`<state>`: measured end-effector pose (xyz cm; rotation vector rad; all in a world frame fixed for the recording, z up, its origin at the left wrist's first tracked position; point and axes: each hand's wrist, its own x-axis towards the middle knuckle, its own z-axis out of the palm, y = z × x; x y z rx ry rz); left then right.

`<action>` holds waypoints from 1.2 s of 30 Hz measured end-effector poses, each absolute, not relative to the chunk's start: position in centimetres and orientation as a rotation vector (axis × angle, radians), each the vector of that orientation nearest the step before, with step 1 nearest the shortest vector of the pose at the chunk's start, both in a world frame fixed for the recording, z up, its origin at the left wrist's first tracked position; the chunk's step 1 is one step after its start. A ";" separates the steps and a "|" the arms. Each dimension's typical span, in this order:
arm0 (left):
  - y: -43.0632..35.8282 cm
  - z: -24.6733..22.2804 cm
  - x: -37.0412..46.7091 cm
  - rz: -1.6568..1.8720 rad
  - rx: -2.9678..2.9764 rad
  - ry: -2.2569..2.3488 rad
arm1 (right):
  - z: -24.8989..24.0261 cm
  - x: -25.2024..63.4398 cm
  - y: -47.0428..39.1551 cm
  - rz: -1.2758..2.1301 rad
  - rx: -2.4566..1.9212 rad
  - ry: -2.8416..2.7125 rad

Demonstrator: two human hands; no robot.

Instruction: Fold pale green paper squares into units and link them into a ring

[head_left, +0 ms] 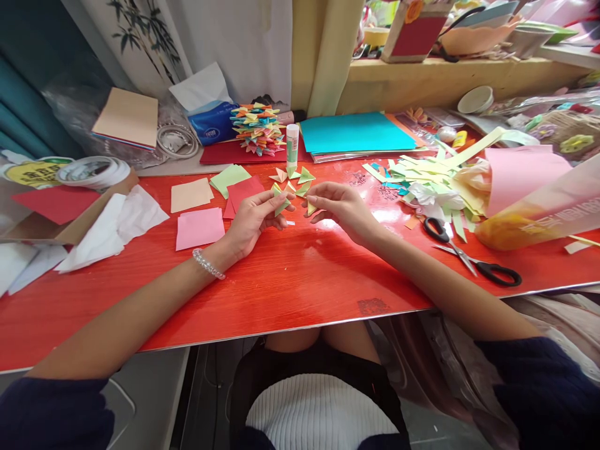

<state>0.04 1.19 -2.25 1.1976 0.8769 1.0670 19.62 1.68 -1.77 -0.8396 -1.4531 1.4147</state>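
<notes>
Above the red table, my left hand [255,222] pinches a small folded green paper piece [280,203] between thumb and fingers. Close to its right, my right hand [344,209] is closed on a small folded yellow paper piece [310,208]. The two pieces are apart. Just beyond my fingertips lie several folded paper pieces [305,175] in green and peach. A glue stick [292,147] stands upright behind them. Left of my left hand are pink paper squares [200,229], peach squares [191,195], green squares [230,180] and red squares [244,192].
Black-handled scissors [471,255] lie at right beside a heap of paper strips [422,175]. Behind stand a multicoloured folded-paper ball [257,128], a tissue pack [210,122] and stacked blue sheets [356,132]. A cardboard box [89,212] sits at left. The table edge [290,332] runs near my lap.
</notes>
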 end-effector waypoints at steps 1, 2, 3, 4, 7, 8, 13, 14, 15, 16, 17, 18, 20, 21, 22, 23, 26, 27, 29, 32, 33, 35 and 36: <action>1.2 -2.3 0.0 1.062 1.198 0.866 | -1.8 19.6 1.7 1.390 -0.833 -1.453; 1.2 -2.3 0.1 1.058 1.198 0.856 | -1.9 19.6 1.7 1.369 -0.828 -1.445; 1.2 -2.3 0.1 1.052 1.201 0.846 | -2.0 19.6 1.7 1.351 -0.827 -1.432; 1.2 -2.3 0.1 1.046 1.206 0.838 | -2.0 19.6 1.8 1.336 -0.831 -1.421; 1.2 -2.3 0.0 1.028 1.220 0.826 | -2.2 19.7 2.0 1.256 -0.844 -1.445; 1.3 -2.3 0.0 1.025 1.222 0.827 | -2.3 19.7 2.1 1.207 -0.838 -1.468; 1.3 -2.3 -0.1 1.036 1.204 0.843 | -2.4 20.0 2.3 1.079 -0.888 -1.440; 1.3 -2.3 -0.1 1.035 1.203 0.844 | -2.4 20.0 2.2 1.115 -0.911 -1.404; 1.3 -2.3 -0.1 1.031 1.206 0.845 | -2.3 20.0 2.2 1.157 -0.927 -1.364; 1.2 -2.3 0.0 1.025 1.213 0.844 | -2.1 19.9 2.1 1.196 -0.936 -1.326; 1.2 -2.2 0.0 1.019 1.222 0.847 | -2.0 19.9 2.0 1.227 -0.936 -1.296; 1.2 -2.2 0.0 1.017 1.234 0.851 | -1.8 19.8 1.9 1.244 -0.931 -1.276; 1.1 -2.2 0.1 1.021 1.260 0.860 | -1.6 19.8 1.7 1.254 -0.919 -1.274; 1.1 -2.1 0.1 1.025 1.271 0.865 | -1.5 19.8 1.6 1.261 -0.914 -1.284; 1.1 -2.1 0.2 1.031 1.278 0.869 | -1.5 19.8 1.5 1.275 -0.911 -1.294; 1.1 -2.1 0.2 1.036 1.282 0.871 | -1.5 19.8 1.5 1.295 -0.906 -1.305; 1.0 -2.1 0.3 1.043 1.284 0.875 | -1.6 19.6 1.4 1.373 -0.872 -1.330; 1.0 -2.0 0.3 1.045 1.288 0.877 | -1.6 19.5 1.4 1.401 -0.858 -1.329; 0.9 -2.0 0.3 1.043 1.307 0.885 | -1.7 19.3 1.4 1.444 -0.849 -1.303; 0.8 -2.1 0.4 1.033 1.336 0.893 | -1.8 19.2 1.4 1.492 -0.864 -1.228; 0.8 -2.2 0.4 1.029 1.343 0.892 | -1.9 19.2 1.4 1.507 -0.868 -1.208; 0.9 -2.3 0.4 1.026 1.353 0.890 | -2.0 19.3 1.4 1.527 -0.875 -1.183; 0.9 -2.3 0.4 1.028 1.357 0.891 | -2.1 19.3 1.4 1.528 -0.876 -1.180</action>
